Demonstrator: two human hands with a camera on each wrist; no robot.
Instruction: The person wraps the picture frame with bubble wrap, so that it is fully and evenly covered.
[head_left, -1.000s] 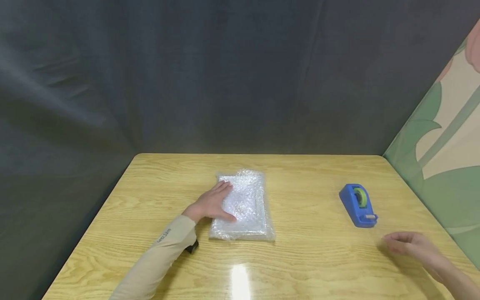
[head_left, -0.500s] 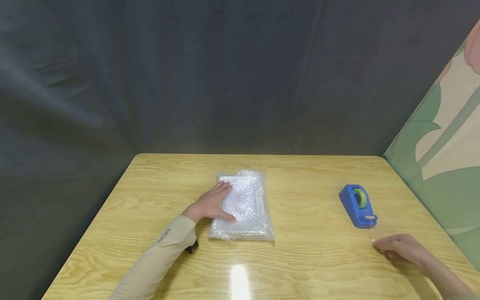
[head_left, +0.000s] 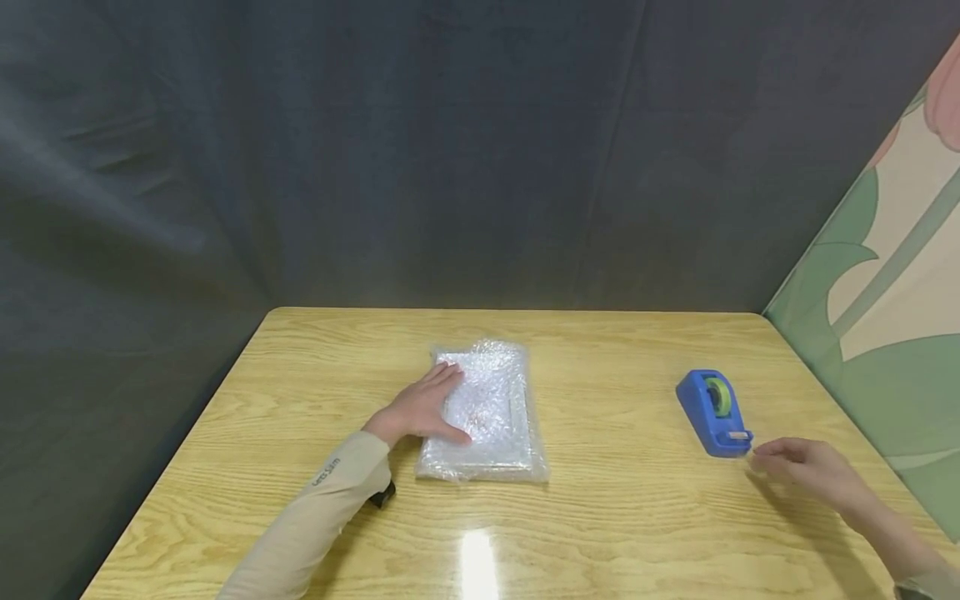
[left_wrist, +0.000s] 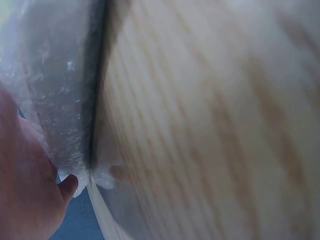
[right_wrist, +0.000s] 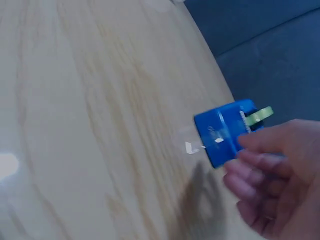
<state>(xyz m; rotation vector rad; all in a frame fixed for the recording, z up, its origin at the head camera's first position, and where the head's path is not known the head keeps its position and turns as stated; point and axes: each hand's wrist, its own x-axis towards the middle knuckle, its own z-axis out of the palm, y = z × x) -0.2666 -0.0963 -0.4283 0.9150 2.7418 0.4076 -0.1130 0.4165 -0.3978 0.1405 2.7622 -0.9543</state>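
Observation:
A flat item in bubble wrap lies at the table's middle. Spread across its left part, my left hand rests with fingers straight; the left wrist view shows only part of this hand beside the bubble wrap. On the right stands a blue tape dispenser holding a greenish-yellow tape roll. Just in front of its cutter, my right hand pinches a strip of clear tape between thumb and index finger. The strip shows mostly as glints, so its full length is unclear.
The wooden table ends at a dark curtain at the back and left. A wall with a flower pattern borders the right side. Something small and black shows under the left wrist.
My right hand first moved left, then went up and away from me, closer to the dispenser's cutter end. The left hand and the bubble-wrapped item stayed in place.

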